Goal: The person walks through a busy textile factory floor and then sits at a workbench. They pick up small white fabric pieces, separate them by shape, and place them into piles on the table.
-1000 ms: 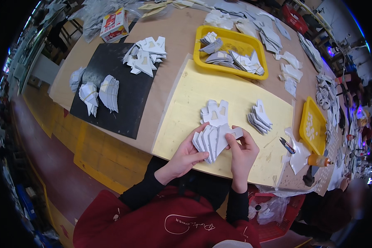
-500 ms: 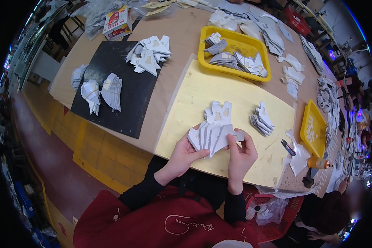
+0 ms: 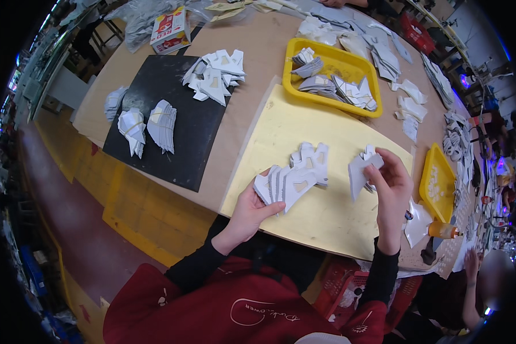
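My left hand (image 3: 247, 213) grips a fanned stack of white cut pieces (image 3: 285, 184), its thumb across their lower ends. The top piece of that fan has a small cut-out window. Behind it, more white pieces with cut-outs (image 3: 311, 157) lie on the pale yellow board (image 3: 327, 223). To the right, my right hand (image 3: 391, 182) pinches a single flat white piece (image 3: 358, 172) between thumb and fingers. It is over a small pile of similar pieces (image 3: 370, 153), mostly hidden by the hand and the piece.
A yellow tray (image 3: 332, 106) of banded bundles stands beyond the board. Banded stacks (image 3: 162, 127) and loose white pieces (image 3: 215, 74) lie on a black mat (image 3: 183, 166) at left. A second yellow tray (image 3: 436, 186) and an orange-capped bottle (image 3: 443, 230) are at right.
My right hand has moved right from the fan to the small pile, carrying one white piece. My left hand still holds the fan, where a windowed piece now shows on top.
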{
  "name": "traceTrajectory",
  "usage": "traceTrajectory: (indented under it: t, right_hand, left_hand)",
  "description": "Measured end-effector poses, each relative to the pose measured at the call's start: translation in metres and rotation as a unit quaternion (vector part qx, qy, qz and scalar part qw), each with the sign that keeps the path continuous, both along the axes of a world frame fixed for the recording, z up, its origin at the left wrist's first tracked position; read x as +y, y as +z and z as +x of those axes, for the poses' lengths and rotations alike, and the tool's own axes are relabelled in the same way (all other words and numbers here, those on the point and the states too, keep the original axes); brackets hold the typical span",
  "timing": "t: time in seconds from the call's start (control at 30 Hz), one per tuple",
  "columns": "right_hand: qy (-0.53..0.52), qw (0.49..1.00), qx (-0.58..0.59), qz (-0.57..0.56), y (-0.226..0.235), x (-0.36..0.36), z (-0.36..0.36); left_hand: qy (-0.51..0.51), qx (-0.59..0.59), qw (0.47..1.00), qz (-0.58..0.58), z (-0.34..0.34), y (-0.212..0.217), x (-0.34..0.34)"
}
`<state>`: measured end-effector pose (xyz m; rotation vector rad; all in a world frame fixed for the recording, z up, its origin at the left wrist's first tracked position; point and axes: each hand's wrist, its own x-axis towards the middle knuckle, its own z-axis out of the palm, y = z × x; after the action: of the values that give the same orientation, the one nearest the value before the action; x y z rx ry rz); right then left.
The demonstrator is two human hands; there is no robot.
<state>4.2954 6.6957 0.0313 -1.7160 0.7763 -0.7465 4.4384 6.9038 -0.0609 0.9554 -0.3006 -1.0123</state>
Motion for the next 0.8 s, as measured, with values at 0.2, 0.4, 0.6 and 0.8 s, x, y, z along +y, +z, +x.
traceTrajectory:
  t: [0.2, 0.4, 0.6, 0.8]
  right_hand:
    - [0.103, 0.992, 0.073, 0.008, -0.012, -0.023, 0.035]
    - [0.180, 0.968, 0.158, -0.072, -0.031, -0.012, 0.063]
    - [0.168, 0.981, 0.063, -0.068, -0.021, 0.018, 0.048]
    - [0.105, 0.987, 0.097, 0.076, -0.025, 0.033, 0.017]
  left_hand:
    - [0.055, 0.008, 0.998, -0.011, -0.001, -0.004, 0.000]
    - [0.103, 0.052, 0.993, -0.014, -0.001, -0.010, 0.007]
    - [0.067, 0.054, 0.996, -0.022, -0.008, -0.007, 0.000]
    - [0.008, 0.044, 0.999, -0.017, -0.026, 0.003, -0.015]
